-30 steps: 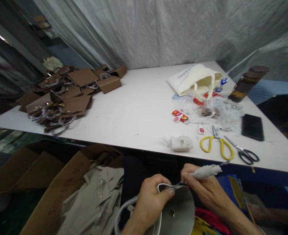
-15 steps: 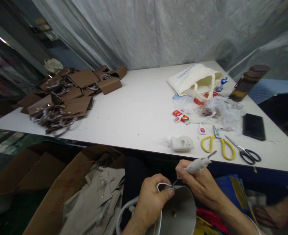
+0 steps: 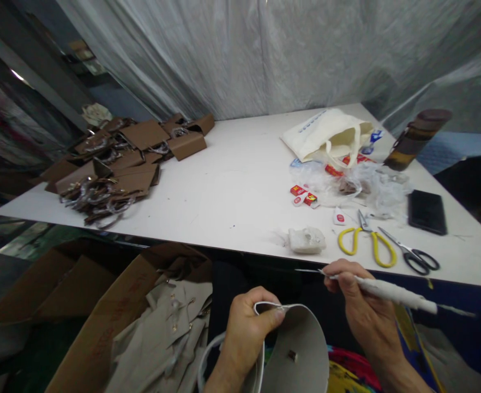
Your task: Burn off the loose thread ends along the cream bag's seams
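Note:
My left hand (image 3: 244, 330) pinches the folded upper edge of a light grey bag piece (image 3: 306, 341), which curves open below my lap-side of the table. A small metal fitting (image 3: 292, 356) shows on the piece's inner face. To the right, clear of the piece, my right hand (image 3: 367, 311) is closed round an awl (image 3: 396, 293) with a white-wrapped handle. Its thin metal tip points left, and a second metal end sticks out at the right. On the table above are a lumpy white block (image 3: 306, 240), yellow-handled scissors (image 3: 357, 240) and black-handled scissors (image 3: 418, 259).
Brown bag pieces (image 3: 142, 135) are heaped at the table's left. A cardboard box (image 3: 101, 322) of grey pieces stands below. Toward the right lie a cream tote bag (image 3: 314, 136), clear plastic (image 3: 383, 191), a black phone (image 3: 426, 212) and a bottle (image 3: 418, 136).
My right hand has moved right, taking the awl's tip away from the bag piece's edge and turning the tool nearly level. My left hand keeps its pinch.

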A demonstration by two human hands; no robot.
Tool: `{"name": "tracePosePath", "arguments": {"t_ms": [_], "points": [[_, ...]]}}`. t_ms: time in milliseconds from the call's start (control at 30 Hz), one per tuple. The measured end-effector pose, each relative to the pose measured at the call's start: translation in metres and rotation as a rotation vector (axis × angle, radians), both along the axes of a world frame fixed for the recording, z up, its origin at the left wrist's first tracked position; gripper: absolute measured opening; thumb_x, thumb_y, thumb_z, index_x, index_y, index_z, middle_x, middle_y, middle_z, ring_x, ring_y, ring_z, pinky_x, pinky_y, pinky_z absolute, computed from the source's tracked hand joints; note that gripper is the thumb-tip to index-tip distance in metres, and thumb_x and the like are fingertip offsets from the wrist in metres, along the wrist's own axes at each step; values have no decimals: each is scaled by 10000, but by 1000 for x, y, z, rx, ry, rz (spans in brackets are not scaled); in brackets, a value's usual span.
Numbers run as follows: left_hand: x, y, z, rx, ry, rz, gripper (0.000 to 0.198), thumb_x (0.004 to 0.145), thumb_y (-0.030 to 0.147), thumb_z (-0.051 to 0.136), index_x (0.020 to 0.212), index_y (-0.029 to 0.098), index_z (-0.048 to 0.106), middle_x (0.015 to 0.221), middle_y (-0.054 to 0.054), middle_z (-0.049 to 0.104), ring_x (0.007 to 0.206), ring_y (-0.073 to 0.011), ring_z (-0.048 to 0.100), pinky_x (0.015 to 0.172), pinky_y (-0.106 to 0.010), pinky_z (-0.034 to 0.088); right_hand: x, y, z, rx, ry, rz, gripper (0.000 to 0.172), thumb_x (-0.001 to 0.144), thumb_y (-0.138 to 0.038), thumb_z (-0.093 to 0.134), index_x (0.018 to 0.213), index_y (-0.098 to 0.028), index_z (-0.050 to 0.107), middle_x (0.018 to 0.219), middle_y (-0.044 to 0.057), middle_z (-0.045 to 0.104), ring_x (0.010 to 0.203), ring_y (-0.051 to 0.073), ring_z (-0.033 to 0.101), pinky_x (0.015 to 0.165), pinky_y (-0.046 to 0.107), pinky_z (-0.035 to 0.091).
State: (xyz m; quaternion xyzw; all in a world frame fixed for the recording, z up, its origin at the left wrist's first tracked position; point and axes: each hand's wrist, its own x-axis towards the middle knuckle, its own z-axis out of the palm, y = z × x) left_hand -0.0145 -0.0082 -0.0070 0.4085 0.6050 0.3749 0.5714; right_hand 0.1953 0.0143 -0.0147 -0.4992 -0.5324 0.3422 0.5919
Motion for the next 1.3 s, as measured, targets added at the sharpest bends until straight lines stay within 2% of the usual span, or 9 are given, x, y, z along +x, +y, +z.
{"name": "tracePosePath", "arguments": {"t_ms": [200,333,433,533,667,900,1100,1200,1300], "points": [[-51,5,37,89,-43,391,257,642,325,866,750,155,706,568,21,640,502,-117,552,498,-210,409,2,-6,2,-61,62,119,297,1066,-455,548,1193,-237,705,649,3,656,526,141,576,484,235,488],[-85,1,64,269,30,723,353,604,332,914,851,163,728,680,7,727,566,-149,653,553,-232,517,-6,-12,8,-77,-3,160,233,1019,-411,646,1174,-249,708,812,39,759,512,130,596,503,239,518],[-91,-4,63,356,40,917,364,555,289,924,836,159,733,661,17,727,550,-138,646,538,-223,525,-19,-20,7,-43,-33,303,153,999,-352,682,1108,-252,722,878,39,774,565,131,641,535,218,539],[-87,-9,47,370,27,1040,363,531,261,918,826,150,737,651,18,720,557,-135,642,526,-214,516,-34,-26,2,43,-189,488,130,999,-318,679,1092,-245,731,916,44,779,700,164,718,635,232,575],[-83,-12,25,334,-16,1088,388,545,260,910,876,157,738,692,10,729,578,-155,655,545,-252,537,-48,-29,1,170,-423,596,244,1016,-299,644,1254,-247,655,1238,107,743,1009,231,740,873,324,586],[-89,-20,9,313,1,1072,360,607,301,886,897,162,723,708,3,729,604,-173,671,581,-274,536,-76,-36,0,105,-718,733,144,912,-204,705,1020,-247,620,886,19,731,787,231,716,664,298,514],[-100,-37,-8,310,286,1051,328,717,345,836,969,156,746,890,-67,780,818,-243,729,742,-338,569,-97,-43,-25,169,-605,646,324,788,-56,637,1033,-268,625,978,40,732,846,231,722,718,280,564],[-104,-43,-10,333,396,1028,387,748,324,816,1090,167,722,988,-79,782,922,-259,736,826,-356,568,-100,-45,-25,176,-567,632,315,806,-42,588,1014,-276,629,946,32,732,815,215,726,697,264,570],[-106,-47,-12,303,404,1037,348,751,340,809,1039,162,730,995,-86,779,942,-264,724,818,-349,563,-101,-46,-20,164,-534,644,287,829,-63,593,1012,-280,634,940,33,722,819,214,725,693,260,572]]}}
